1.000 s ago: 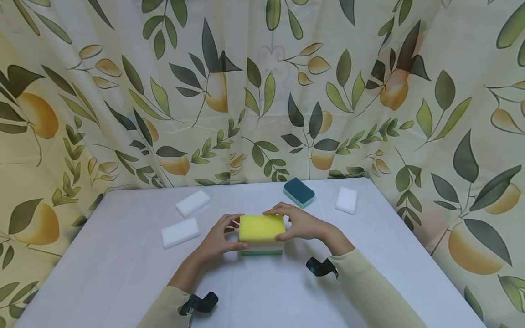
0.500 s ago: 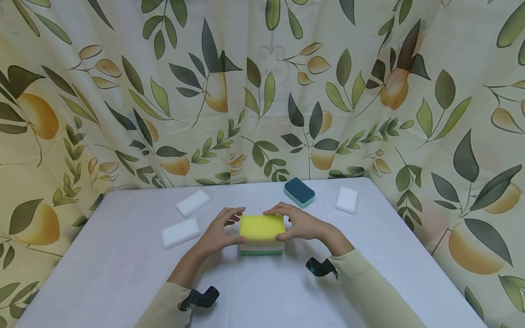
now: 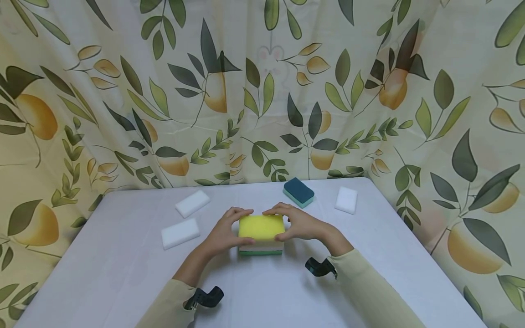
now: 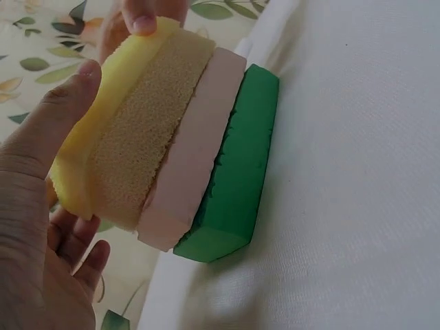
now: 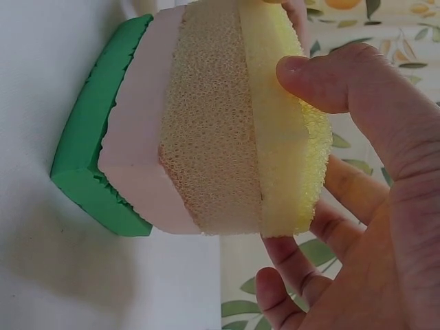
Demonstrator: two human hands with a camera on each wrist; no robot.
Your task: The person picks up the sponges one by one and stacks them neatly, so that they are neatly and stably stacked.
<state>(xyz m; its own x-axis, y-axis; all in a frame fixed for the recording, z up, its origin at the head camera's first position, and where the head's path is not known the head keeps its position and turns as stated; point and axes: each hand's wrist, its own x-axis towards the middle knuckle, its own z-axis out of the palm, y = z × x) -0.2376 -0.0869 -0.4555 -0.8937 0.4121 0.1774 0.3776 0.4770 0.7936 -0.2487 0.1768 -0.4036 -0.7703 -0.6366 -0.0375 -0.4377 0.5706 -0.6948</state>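
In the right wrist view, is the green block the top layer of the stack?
No, the green block lies against the white tablecloth, at the opposite end from the yellow sponge.

sponge stack (image 3: 261,234) | yellow, tan, pink, green downward | level on table (image 3: 262,294)

Layered stack (image 3: 261,233), sponge (image 3: 299,191), pads (image 3: 181,233) on white table (image 3: 262,291).

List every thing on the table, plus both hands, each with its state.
Sponge stack: level on the white table, green layer lowest, yellow uppermost
Left hand: holding the stack's left end near the top
Right hand: holding its right end likewise
Dark teal sponge: flat, dark face up, untouched
Far left white pad: flat, untouched
Near left white pad: flat, untouched
Right white pad: flat, untouched
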